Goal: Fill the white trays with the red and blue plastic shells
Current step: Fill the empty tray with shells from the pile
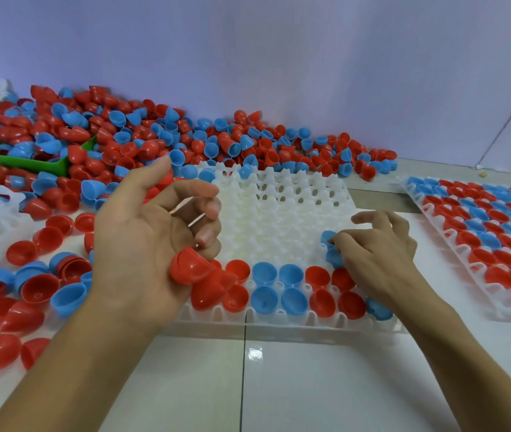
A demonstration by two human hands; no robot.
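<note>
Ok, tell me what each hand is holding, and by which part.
The left hand grips red shells by their rounded outsides, low in the palm. The right hand pinches a blue shell at its rim, over the white tray.

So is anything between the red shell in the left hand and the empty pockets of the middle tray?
Nothing visible. The left hand holds the red shell over the tray's near-left corner, and the empty pockets just beyond it lie open and uncovered.
</note>
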